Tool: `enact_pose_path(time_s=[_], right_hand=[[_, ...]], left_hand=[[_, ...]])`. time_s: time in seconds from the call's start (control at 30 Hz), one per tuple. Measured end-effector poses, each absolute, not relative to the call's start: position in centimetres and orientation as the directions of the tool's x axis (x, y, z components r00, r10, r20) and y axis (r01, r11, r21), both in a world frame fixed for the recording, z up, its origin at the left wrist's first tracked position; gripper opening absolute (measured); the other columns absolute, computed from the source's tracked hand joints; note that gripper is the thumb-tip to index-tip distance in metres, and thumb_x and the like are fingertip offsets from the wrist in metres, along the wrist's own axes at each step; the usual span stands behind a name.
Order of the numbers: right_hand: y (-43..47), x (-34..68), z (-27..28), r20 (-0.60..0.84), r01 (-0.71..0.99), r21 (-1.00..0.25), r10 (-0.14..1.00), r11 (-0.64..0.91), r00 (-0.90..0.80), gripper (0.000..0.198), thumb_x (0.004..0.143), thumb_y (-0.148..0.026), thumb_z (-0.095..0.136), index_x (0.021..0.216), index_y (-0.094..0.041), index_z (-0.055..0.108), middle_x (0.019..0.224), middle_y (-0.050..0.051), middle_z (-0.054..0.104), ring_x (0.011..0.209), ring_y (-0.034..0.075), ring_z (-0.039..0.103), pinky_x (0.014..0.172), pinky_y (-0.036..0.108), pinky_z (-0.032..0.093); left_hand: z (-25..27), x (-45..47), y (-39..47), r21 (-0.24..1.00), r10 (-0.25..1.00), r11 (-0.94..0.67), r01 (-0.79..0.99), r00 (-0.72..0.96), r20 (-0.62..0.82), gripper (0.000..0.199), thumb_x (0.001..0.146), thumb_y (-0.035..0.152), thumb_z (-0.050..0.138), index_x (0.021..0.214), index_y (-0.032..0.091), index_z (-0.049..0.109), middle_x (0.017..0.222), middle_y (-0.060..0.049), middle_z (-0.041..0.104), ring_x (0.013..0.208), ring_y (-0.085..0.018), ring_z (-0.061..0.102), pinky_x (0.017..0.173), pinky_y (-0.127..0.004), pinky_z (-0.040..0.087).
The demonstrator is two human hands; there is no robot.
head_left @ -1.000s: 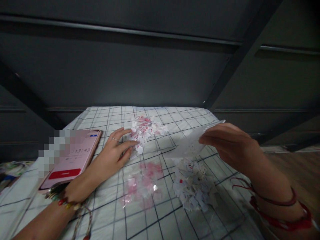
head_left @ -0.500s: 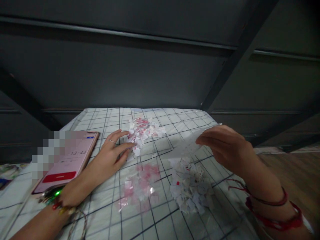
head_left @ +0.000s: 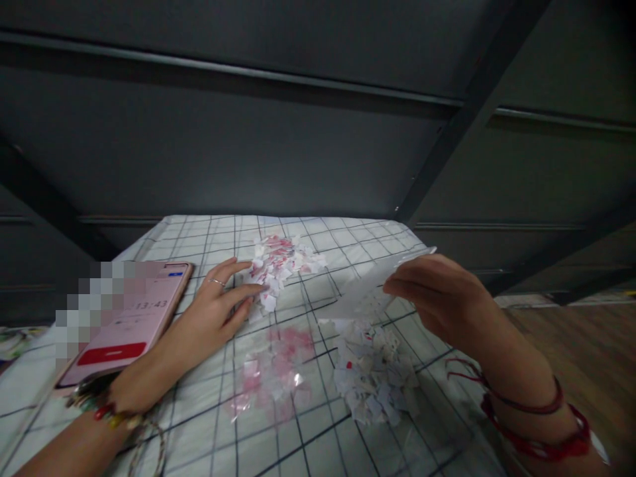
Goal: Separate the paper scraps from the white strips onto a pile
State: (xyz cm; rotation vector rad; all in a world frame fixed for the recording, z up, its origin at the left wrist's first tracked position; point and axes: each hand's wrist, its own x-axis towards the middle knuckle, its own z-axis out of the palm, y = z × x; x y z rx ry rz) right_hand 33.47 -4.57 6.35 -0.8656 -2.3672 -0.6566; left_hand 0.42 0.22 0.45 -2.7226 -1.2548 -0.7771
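Note:
My left hand (head_left: pixel 211 311) rests at the near left side of a pile of torn red-and-white paper scraps (head_left: pixel 281 262), its fingers apart and the fingertips touching the scraps. My right hand (head_left: pixel 442 298) is closed on the edge of a translucent plastic sheet (head_left: pixel 358 295), possibly a bag, which slants down to the left. Just below that sheet lies a heap of mostly white paper scraps (head_left: pixel 375 384), its far edge partly covered. Between the hands and closer to me are shiny pink and clear film pieces (head_left: pixel 278 371).
On the left a phone (head_left: pixel 124 324) lies face up beside my left forearm, part of it blurred out. A white cloth with dark grid lines (head_left: pixel 199 235) covers the table. Behind it stands a dark panelled wall (head_left: pixel 223 146); wooden flooring (head_left: pixel 586 351) shows at right.
The view has shifted slightly, and the translucent sheet now sits at a slightly different angle in my right hand. My left hand stays at the red-and-white scraps.

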Motion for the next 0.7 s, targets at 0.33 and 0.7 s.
enact_pose_path(time_s=[0.33, 0.7], right_hand=[[-4.1, 34.2, 6.0, 0.618, 0.696, 0.187, 0.468, 0.693, -0.632, 0.032, 0.082, 0.003, 0.04, 0.084, -0.021, 0.062, 0.076, 0.001, 0.066, 0.072, 0.015, 0.059, 0.069, 0.031, 0.048], [-3.4, 34.4, 5.4, 0.684, 0.772, 0.243, 0.46, 0.588, -0.566, 0.03, 0.081, 0.002, 0.041, 0.088, -0.018, 0.062, 0.078, 0.004, 0.067, 0.074, 0.017, 0.058, 0.067, 0.033, 0.046]], left_hand=[[0.3, 0.4, 0.2, 0.144, 0.697, -0.67, 0.728, 0.551, 0.459, 0.032, 0.092, 0.028, 0.038, 0.104, 0.022, 0.067, 0.129, -0.009, 0.047, 0.127, -0.028, 0.038, 0.106, -0.048, 0.037], [0.3, 0.4, 0.2, 0.118, 0.673, -0.691, 0.713, 0.575, 0.465, 0.032, 0.092, 0.025, 0.039, 0.105, 0.019, 0.068, 0.128, -0.011, 0.047, 0.126, -0.029, 0.039, 0.106, -0.049, 0.037]])
